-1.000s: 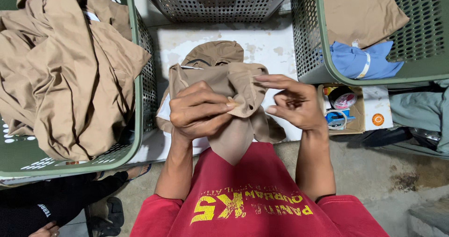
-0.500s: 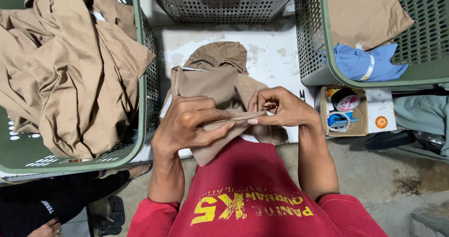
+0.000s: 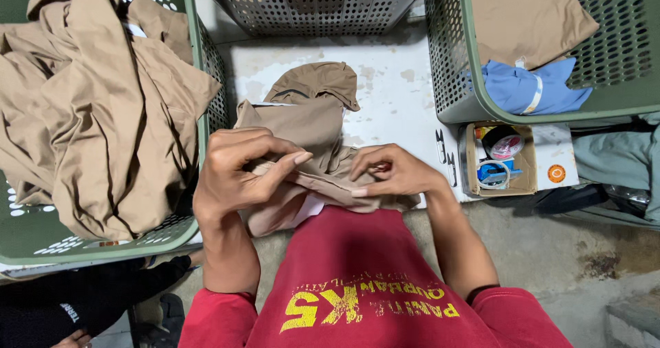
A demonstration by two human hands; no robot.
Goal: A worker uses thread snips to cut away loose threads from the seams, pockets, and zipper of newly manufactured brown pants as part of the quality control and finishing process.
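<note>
Tan garment (image 3: 309,131) pinched between both hands, left (image 3: 237,176) and right (image 3: 392,173), fingers curled

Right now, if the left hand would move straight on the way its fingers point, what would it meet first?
The left hand points toward the right hand, across the tan garment that both hold. Going straight on, it would probably meet the right hand's fingertips first; depth between them is hard to judge.

The right hand (image 3: 392,173) hides its fingertips in the tan garment (image 3: 302,131); beside it, the green basket (image 3: 199,59) runs off-frame.
</note>
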